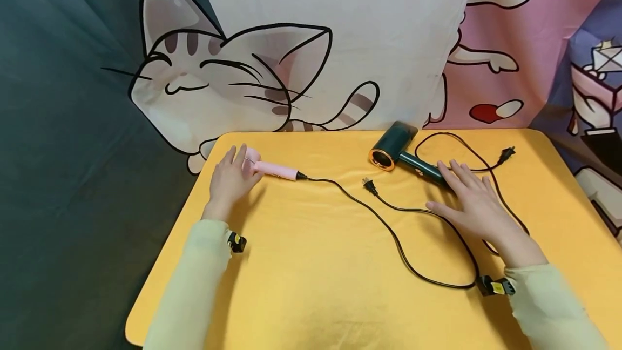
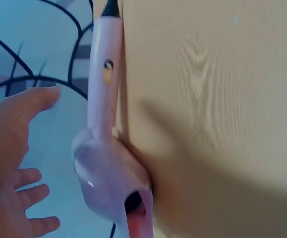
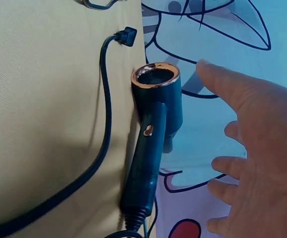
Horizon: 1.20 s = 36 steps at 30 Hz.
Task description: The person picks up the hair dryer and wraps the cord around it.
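A pink hair dryer (image 1: 275, 170) lies at the table's back left, its handle pointing right. Over its head end hovers my left hand (image 1: 230, 176), fingers spread; the left wrist view shows a gap between that hand (image 2: 14, 163) and the pink hair dryer (image 2: 105, 79). Farther right lies a dark green hair dryer (image 1: 396, 145) with a copper-coloured ring. My right hand (image 1: 478, 207) is held above its handle end, fingers extended. In the right wrist view that hand (image 3: 262, 148) stays apart from the green hair dryer (image 3: 150, 148). Neither hand holds anything.
Black cords run from both dryers across the yellow table (image 1: 311, 263). One plug (image 1: 370, 186) lies near the green dryer, another plug (image 1: 507, 154) at the back right. A cartoon-printed cloth (image 1: 398, 31) hangs behind the table, and a dark green curtain (image 1: 73, 177) hangs at left.
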Motion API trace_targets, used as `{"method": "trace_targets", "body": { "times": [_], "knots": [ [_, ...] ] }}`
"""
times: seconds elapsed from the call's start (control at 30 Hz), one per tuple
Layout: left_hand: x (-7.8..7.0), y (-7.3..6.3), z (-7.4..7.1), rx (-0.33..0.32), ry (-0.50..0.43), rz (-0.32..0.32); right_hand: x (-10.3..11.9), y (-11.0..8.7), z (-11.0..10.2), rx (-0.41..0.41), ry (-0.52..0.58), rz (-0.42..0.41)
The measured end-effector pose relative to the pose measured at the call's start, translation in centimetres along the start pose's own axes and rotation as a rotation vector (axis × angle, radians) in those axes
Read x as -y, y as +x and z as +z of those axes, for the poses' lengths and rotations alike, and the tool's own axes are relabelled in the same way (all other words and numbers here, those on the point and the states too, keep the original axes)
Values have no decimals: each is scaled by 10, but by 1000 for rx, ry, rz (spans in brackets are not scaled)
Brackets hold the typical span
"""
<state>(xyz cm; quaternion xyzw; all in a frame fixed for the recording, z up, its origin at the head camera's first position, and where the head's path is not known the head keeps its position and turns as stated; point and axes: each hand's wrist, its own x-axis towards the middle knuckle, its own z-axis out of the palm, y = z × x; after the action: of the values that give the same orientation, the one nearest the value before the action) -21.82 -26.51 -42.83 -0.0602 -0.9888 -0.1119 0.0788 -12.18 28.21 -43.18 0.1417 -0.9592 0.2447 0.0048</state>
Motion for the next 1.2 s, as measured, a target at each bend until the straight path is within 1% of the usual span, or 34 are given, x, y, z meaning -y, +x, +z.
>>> {"method": "trace_targets", "body": {
  "times": [0.07, 0.17, 0.27, 0.43, 0.57, 0.67, 0.93, 1.07, 1.2],
  "knots": [
    [5, 3, -2, -3, -16, -15, 0, 2, -3, 4, 1, -15],
    [10, 6, -6, 14, -30, -47, 0, 3, -5, 4, 3, -36],
    [15, 9, -7, 48, -34, -78, 1, 5, -7, 19, 0, -42],
    [23, 15, -4, 99, -20, -118, 3, 6, -5, 46, -5, -58],
    [25, 18, -2, 130, -13, -173, 4, 7, -2, 49, -15, -75],
    [26, 20, 0, 159, -26, -208, 5, 6, -1, 51, -16, -76],
    [26, 26, 7, 252, -44, -247, 6, 5, 4, 57, -3, -77],
    [27, 27, 9, 268, -78, -257, 4, 4, 7, 49, 1, -84],
    [29, 27, 12, 245, -148, -273, 4, 3, 8, 62, 5, -75]
  ]
}}
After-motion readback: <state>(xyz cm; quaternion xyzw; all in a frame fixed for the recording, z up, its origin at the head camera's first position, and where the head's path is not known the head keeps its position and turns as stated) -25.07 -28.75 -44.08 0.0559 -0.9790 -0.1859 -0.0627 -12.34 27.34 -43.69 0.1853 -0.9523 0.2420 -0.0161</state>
